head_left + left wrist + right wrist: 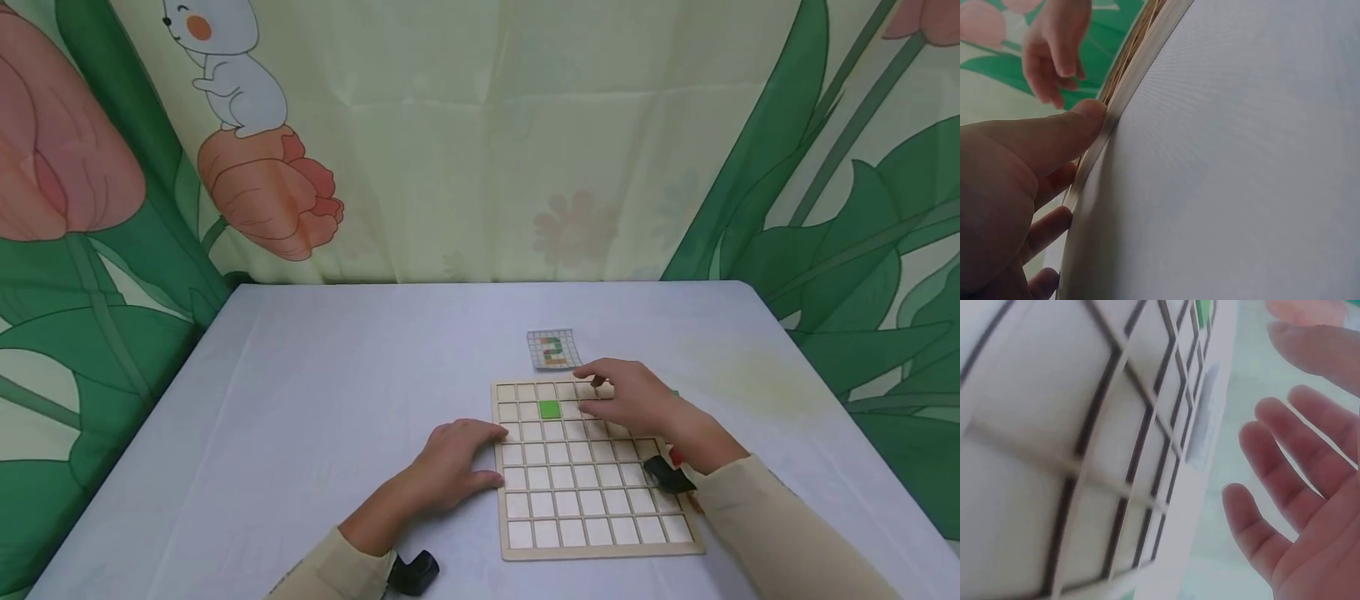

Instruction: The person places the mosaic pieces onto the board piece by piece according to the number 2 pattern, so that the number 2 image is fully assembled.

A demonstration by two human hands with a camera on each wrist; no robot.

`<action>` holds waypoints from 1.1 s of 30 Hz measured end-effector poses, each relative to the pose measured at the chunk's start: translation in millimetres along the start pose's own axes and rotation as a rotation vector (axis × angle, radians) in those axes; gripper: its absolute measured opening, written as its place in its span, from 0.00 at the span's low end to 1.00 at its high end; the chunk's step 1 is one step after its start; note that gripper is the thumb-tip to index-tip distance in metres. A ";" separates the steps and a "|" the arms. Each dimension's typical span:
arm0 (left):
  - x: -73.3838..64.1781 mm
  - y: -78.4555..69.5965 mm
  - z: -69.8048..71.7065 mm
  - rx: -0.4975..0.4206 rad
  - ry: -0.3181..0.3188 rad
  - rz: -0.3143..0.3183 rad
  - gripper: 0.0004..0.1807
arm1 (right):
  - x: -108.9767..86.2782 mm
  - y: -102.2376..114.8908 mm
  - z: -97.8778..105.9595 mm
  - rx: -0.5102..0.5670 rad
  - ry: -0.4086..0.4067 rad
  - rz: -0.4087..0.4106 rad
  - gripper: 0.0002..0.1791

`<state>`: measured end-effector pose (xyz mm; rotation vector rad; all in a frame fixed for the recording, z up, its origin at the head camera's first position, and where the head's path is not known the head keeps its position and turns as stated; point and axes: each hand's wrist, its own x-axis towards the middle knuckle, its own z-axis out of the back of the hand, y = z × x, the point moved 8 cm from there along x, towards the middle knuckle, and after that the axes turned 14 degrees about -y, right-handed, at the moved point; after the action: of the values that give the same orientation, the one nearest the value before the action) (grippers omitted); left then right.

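Observation:
A wooden grid board (597,550) with white cells lies on the table, and one green square tile (550,409) sits in a cell near its far edge. My left hand (455,462) rests thumb and fingertips against the board's left edge; the left wrist view shows the thumb (1088,115) touching the rim. Above the board's far right part is my right hand (630,398), its thumb and index finger apart. In the right wrist view the right hand (1310,494) has loosely bent, spread fingers, with nothing visible between them.
A small patterned card (554,350) with a coloured grid figure lies just beyond the board. Bits of a red thing (677,456) and a green thing (675,392) show beside the right wrist, mostly hidden. A printed curtain (487,167) hangs behind the white-covered table (300,375).

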<state>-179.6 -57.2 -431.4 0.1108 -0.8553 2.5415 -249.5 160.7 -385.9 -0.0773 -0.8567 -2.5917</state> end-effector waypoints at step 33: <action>-1.2 -0.9 0.1 -0.012 0.007 0.037 0.30 | -40.8 -98.3 48.8 -0.147 -0.042 -0.271 0.26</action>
<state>-178.1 -57.1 -431.0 0.0839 -0.8771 2.5691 -254.6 275.5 -408.6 -0.0612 -0.7336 -2.9145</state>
